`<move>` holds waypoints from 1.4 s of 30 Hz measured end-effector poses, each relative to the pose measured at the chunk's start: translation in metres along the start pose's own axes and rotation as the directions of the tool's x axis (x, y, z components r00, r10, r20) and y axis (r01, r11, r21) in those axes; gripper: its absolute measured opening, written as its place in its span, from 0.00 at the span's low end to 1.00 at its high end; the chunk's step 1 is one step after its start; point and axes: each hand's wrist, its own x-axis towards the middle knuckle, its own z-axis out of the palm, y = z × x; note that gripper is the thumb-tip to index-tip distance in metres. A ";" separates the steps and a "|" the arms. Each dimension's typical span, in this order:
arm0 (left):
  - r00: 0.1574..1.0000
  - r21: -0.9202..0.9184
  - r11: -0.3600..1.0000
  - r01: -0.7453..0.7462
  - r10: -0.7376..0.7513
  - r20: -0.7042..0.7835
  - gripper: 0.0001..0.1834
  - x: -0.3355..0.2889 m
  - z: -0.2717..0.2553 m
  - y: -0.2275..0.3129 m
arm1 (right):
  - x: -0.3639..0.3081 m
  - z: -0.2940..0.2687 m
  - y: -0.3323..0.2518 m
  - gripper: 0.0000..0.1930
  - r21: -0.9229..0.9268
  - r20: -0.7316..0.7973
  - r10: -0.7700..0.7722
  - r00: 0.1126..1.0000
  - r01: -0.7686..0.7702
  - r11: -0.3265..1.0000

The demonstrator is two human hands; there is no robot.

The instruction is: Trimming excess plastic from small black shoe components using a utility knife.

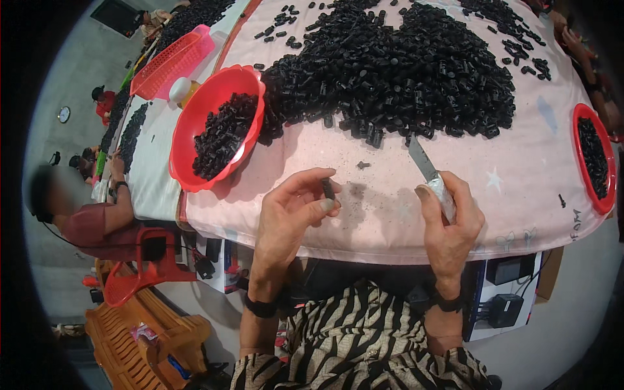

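My left hand (296, 205) pinches a small black plastic part (328, 188) between thumb and fingers, above the near side of the table. In my right hand (452, 221) is a knife (424, 159) with a flat metal blade and a silver-wrapped handle (442, 193). The blade points up and left, its tip close to the near edge of a big heap of black plastic parts (390, 71). One tiny dark piece (363, 165) lies on the cloth between my hands, among scattered dark crumbs.
To the left stands a red scalloped bowl (179, 156) partly filled with black parts. A pink basket (172, 62) and a white-capped jar (180, 91) are behind it. A red oval tray (610, 201) of black parts sits far right. Another person (97, 221) works at the left.
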 end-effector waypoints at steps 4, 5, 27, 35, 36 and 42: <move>0.999 -0.033 0.999 -0.032 0.032 -0.012 0.24 0.000 0.003 -0.004 | 0.000 0.003 -0.004 0.13 -0.033 0.008 0.015 1.000 -0.015 0.999; 0.998 -0.060 0.997 -0.056 0.056 -0.001 0.24 0.000 0.003 -0.005 | -0.001 0.005 -0.001 0.13 -0.050 -0.005 -0.013 1.000 0.013 0.999; 0.992 -0.386 0.921 -0.046 0.086 0.088 0.14 0.024 0.015 -0.017 | -0.001 0.011 -0.006 0.13 -0.203 0.030 -0.037 0.999 0.042 0.978; 0.997 -0.397 0.917 -0.021 0.046 0.055 0.12 0.026 0.014 -0.016 | -0.002 0.010 -0.010 0.13 -0.198 -0.013 -0.038 0.999 0.035 0.980; 0.997 -0.412 0.911 -0.030 0.058 0.054 0.12 0.025 0.012 -0.017 | -0.003 0.010 -0.010 0.13 -0.197 -0.012 -0.044 0.999 0.040 0.980; 0.996 -0.447 0.894 -0.028 0.062 0.062 0.13 0.023 0.013 -0.020 | -0.004 0.012 -0.008 0.14 -0.232 -0.111 -0.177 0.978 0.147 0.961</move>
